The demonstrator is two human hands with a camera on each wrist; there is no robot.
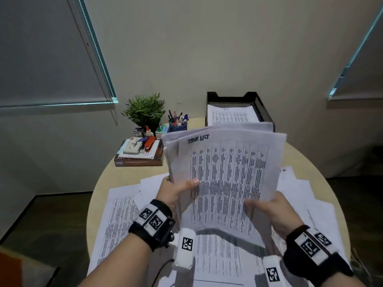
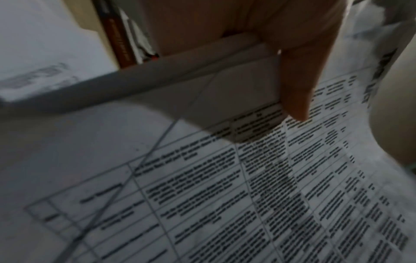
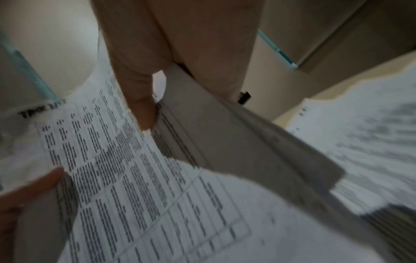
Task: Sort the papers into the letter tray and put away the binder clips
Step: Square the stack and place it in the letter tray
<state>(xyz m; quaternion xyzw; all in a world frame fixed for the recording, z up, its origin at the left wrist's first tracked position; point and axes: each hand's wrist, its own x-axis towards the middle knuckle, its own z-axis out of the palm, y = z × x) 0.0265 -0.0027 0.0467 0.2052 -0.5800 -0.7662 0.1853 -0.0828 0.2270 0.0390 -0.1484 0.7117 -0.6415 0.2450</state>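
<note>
- Two hands are raised over the round table (image 1: 97, 183), and a sheaf of papers (image 1: 228, 172) is held upright between them, tilted slightly back.
- The sheaf's left edge is pinched by the left hand (image 1: 176, 190): the thumb is laid across the front sheet, the fingers are hidden behind the stack. In the left wrist view the thumb (image 2: 297, 85) is seen pressed onto the printed page.
- The lower right part of the sheaf is gripped by the right hand (image 1: 269, 210), thumb on the front and fingers behind; in the right wrist view the thumb (image 3: 139, 99) is seen pressed against the paper edge.
- "TASK LIST" is handwritten at the top of the front sheet, above a printed table.
- Several sheets at the back of the sheaf are fanned out to the left and upward.
- More loose papers (image 1: 120, 214) are spread flat over the table beneath the hands, overlapping one another.
- The black mesh letter tray (image 1: 263, 108) is set at the far edge of the table, behind the sheaf, with a printed sheet already lying in it.
- Binder clips cannot be made out in any view.
- A potted plant (image 1: 145, 110), a blue pen cup (image 1: 178, 123) and a stack of books (image 1: 138, 156) topped with a red stapler (image 1: 150, 143) are placed at the far left of the table.
</note>
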